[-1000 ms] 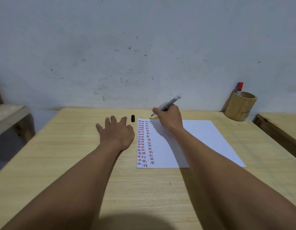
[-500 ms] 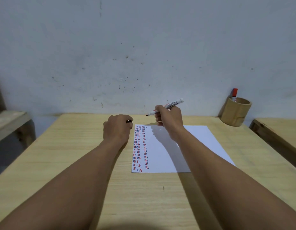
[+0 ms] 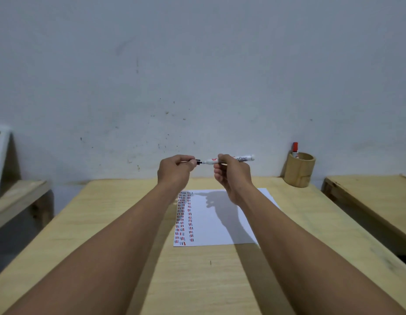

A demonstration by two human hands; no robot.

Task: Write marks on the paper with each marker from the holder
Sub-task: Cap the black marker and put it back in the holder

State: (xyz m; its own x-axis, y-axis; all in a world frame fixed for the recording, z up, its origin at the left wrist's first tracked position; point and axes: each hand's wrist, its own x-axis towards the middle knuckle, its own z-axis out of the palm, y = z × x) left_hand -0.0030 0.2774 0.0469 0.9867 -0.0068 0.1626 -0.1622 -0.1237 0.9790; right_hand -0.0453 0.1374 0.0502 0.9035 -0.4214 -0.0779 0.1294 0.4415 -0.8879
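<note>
Both hands are raised above the far edge of the wooden table [image 3: 106, 223]. My right hand [image 3: 232, 176] grips a white marker [image 3: 243, 158] held level, its tip pointing left. My left hand [image 3: 174, 172] pinches the small black cap [image 3: 198, 162] right at that tip. Below lies a white paper [image 3: 220, 223] with columns of short red and black marks along its left side. A bamboo holder [image 3: 298, 170] stands at the far right corner with a red-capped marker [image 3: 295, 149] sticking out.
A grey wall rises just behind the table. Another wooden table [image 3: 374, 196] sits close on the right, and a lower wooden bench [image 3: 18, 196] on the left with a white frame leaning on it.
My left hand picked the black cap up off the table and rose with it. My right hand lifted the marker off the paper and turned it level, tip meeting the cap.
</note>
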